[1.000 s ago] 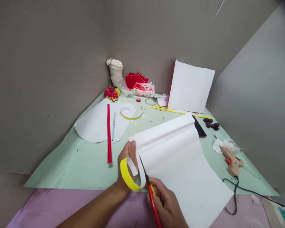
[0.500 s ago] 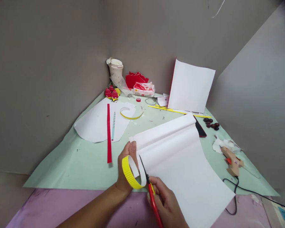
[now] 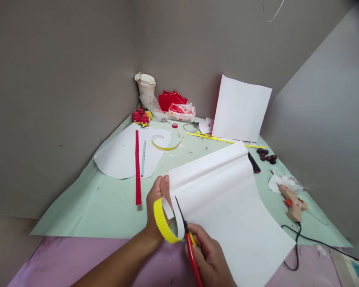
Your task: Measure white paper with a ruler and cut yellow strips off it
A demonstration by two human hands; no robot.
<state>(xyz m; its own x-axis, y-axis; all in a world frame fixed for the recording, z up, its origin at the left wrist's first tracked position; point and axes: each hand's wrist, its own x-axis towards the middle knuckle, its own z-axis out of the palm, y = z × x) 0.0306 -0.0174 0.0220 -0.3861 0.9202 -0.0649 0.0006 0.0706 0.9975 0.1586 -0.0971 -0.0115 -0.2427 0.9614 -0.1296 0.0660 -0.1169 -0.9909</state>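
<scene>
My left hand [image 3: 156, 207] is closed on the left edge of a large white paper sheet [image 3: 224, 211], near its upper left corner. From that edge a narrow strip [image 3: 164, 226], yellow and ridged outside and white inside, curls in a loop in front of my left wrist. My right hand [image 3: 208, 253] grips red-handled scissors [image 3: 191, 251]. Their dark blades point up and away along the sheet's left edge, at the base of the curled strip. Part of my left fingers is hidden behind the paper and strip.
A red strip [image 3: 138, 167] and a pencil [image 3: 143, 158] lie at left by white paper [image 3: 116, 155]. A glue gun [image 3: 293, 202] with a black cord rests at right. Behind are a white cup [image 3: 146, 87], a tissue pack [image 3: 182, 113] and a standing sheet [image 3: 241, 107].
My left hand has shifted slightly left with the paper edge. The scissors and curled strip stay almost where they were.
</scene>
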